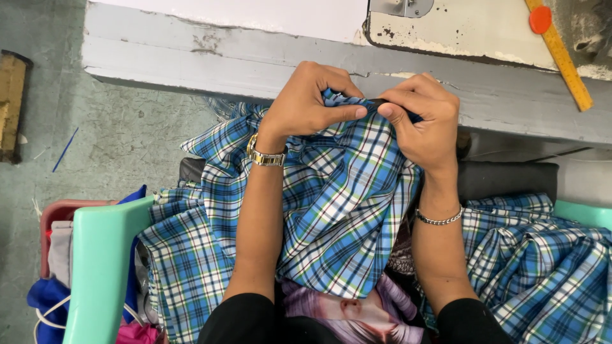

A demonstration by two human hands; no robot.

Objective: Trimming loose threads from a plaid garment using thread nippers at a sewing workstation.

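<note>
head view: a pink basket [56, 213] at the lower left holds bunched cloth, grey, blue and bright pink pieces, with a white cord looped at its foot. a mint green plastic arm [99, 267] of a chair stands in front of it and hides much of the basket; a second mint green edge [583, 213] shows at the far right.

across the top runs the worn grey edge of a work table [255, 60], with the pale base of a sewing machine [459, 28] on it and a yellow ruler [561, 54] lying slantwise, an orange disc [540, 19] on its upper end. a gold block [11, 105] sits at the left edge on the green floor, and a thin blue stick [65, 150] lies near it. a dark cushion [510, 178] shows under the table edge.

the blue plaid cloth [344, 204] spills over the lap and out to both sides, covering the forearms' inner sides. the left hand [306, 102], with a gold watch [266, 156] at the wrist, is curled shut, thumb and fingers pinching the cloth's top edge. the right hand [424, 121], with a silver bracelet [438, 220], pinches the same edge just beside it, thumb tips nearly touching, right below the table edge.
</note>
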